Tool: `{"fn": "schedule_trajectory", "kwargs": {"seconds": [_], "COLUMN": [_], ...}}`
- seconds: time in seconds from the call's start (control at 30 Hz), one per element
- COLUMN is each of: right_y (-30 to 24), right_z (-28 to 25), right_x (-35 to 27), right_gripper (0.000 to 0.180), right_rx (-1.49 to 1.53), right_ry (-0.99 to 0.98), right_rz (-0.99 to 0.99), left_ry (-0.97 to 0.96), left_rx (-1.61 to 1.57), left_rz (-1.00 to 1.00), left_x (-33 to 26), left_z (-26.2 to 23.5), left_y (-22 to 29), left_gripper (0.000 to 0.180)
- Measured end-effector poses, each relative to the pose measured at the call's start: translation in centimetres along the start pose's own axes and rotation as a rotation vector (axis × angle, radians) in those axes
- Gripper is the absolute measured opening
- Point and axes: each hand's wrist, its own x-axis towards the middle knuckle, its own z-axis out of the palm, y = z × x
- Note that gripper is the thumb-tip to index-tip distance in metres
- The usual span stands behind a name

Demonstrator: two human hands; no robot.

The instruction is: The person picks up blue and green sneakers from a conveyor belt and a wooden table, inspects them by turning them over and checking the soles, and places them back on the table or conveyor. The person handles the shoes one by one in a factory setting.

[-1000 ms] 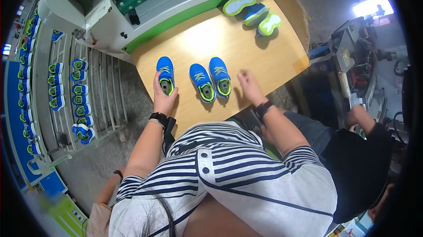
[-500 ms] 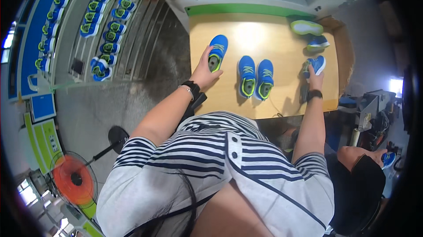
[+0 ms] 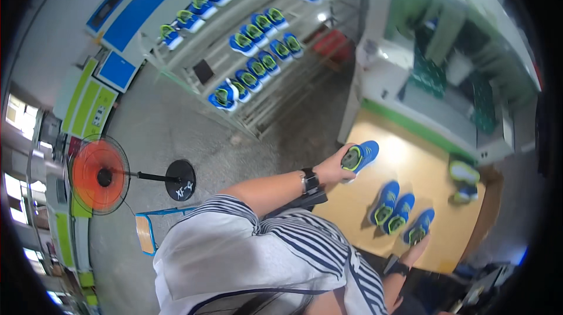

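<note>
My left hand (image 3: 334, 167) grips a blue sneaker (image 3: 367, 152) with lime-green trim by its heel end, over the table's left side. My right hand (image 3: 415, 252) is closed round the heel of another blue sneaker (image 3: 420, 225), which is beside a pair on the wooden tabletop (image 3: 437, 165). That pair, a left sneaker (image 3: 386, 201) and a right sneaker (image 3: 402, 210), stands side by side with toes pointing away from me. At the table's far right corner, one sneaker (image 3: 463, 171) shows its pale sole, with another blue sneaker (image 3: 465, 193) next to it.
A metal rack (image 3: 258, 130) with several rows of blue sneakers stands to the left. Behind the table is a white and green machine (image 3: 404, 101). A cardboard edge (image 3: 487, 209) borders the table's right side. An orange-bladed fan (image 3: 99, 177) and a small stool (image 3: 145, 234) stand on the floor.
My view has swung left, bringing more of the rack in. The right hand has brought its sneaker across to beside the middle pair. My left hand still holds its sneaker.
</note>
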Motion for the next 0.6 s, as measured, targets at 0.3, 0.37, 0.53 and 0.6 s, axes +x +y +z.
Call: {"fn": "schedule_trajectory", "kwargs": {"seconds": [0.3, 0.37, 0.53, 0.6], "right_y": [1.6, 1.4, 4.2, 4.4], "right_z": [6.7, 6.4, 4.0, 3.3], "right_x": [-0.7, -0.6, 2.2, 2.1], "right_gripper": [0.071, 0.07, 0.069, 0.071], "right_rx": [-0.388, -0.45, -0.434, -0.363], "right_ry": [0.053, 0.075, 0.023, 0.037], "right_rz": [-0.154, -0.135, -0.089, -0.065], "left_ry": [0.764, 0.94, 1.205, 1.382], "left_rx": [0.095, 0.015, 0.046, 0.24], "left_rz": [0.492, 0.612, 0.762, 0.767], "left_x": [-5.1, -5.3, -6.6, -5.9], "left_z": [-23.5, -28.8, -37.4, -41.0], "left_y": [19.3, 21.9, 25.9, 26.7], "left_gripper": [0.091, 0.093, 0.092, 0.094]}}
